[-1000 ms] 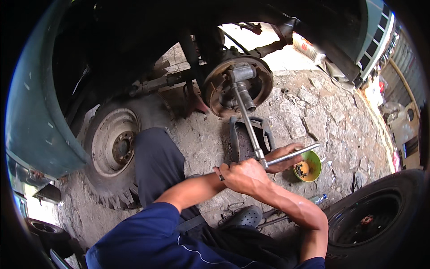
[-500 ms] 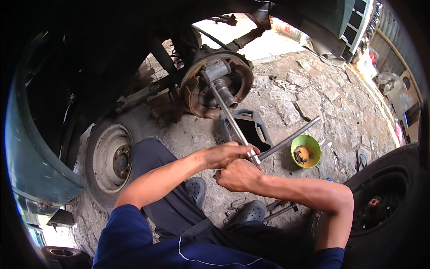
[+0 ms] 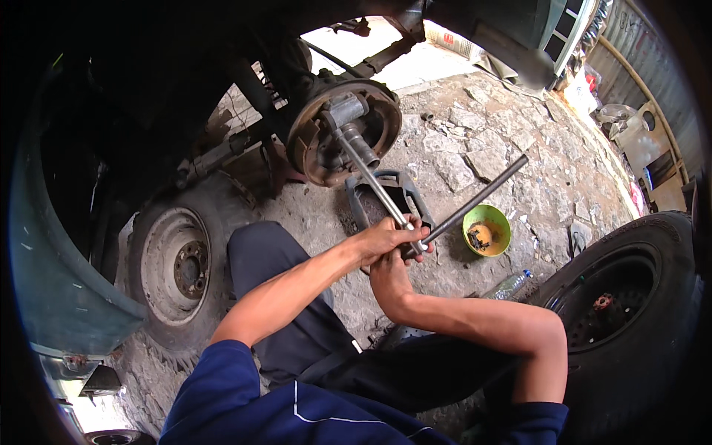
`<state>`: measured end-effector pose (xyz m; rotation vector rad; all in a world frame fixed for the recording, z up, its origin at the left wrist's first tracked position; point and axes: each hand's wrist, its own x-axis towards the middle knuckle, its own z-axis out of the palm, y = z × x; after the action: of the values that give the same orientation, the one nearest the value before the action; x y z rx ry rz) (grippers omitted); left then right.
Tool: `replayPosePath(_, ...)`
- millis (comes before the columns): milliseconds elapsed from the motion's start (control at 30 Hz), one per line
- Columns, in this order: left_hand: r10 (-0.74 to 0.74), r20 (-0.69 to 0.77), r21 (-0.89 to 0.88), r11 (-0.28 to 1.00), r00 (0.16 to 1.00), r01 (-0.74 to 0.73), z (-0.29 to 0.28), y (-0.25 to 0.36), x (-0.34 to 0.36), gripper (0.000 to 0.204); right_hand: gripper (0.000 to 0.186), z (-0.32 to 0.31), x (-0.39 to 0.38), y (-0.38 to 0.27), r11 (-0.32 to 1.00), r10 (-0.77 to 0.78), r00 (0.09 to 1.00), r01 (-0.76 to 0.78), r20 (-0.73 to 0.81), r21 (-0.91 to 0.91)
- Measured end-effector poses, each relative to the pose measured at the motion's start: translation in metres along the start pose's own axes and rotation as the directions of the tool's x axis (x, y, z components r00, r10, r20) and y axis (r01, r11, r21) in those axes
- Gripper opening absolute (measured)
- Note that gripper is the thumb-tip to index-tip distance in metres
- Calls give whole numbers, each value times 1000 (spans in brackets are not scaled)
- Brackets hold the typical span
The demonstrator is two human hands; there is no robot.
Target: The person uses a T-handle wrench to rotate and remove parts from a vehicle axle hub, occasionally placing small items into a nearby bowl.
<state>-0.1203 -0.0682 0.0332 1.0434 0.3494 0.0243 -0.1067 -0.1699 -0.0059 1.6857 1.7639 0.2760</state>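
A red-printed pale sack (image 3: pixel 452 41) lies beyond the rusty hub (image 3: pixel 382 119), where the steel wrench (image 3: pixel 377 185) is seated. The left hand (image 3: pixel 386 241) clasps its near end; the right hand (image 3: pixel 389 273), elbow bent outward, grips the dark crossbar (image 3: pixel 478 198) just below.

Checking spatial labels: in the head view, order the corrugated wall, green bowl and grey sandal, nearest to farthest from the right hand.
1. Green bowl, right of the right hand
2. Grey sandal, farther right
3. Corrugated wall, far upper right
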Motion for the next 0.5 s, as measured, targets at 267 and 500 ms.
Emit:
replayPosePath(267, -21, 121, -232, 971, 992, 48, -7, 1, 3, 40, 47, -37, -46, 54, 874, -118, 970, 204, -214, 442)
replayPosePath(500, -37, 213, -278, 956, 976, 97, 6, 13, 9, 42, 45, -40, -69, 85, 799, -185, 897, 376, -402, 469)
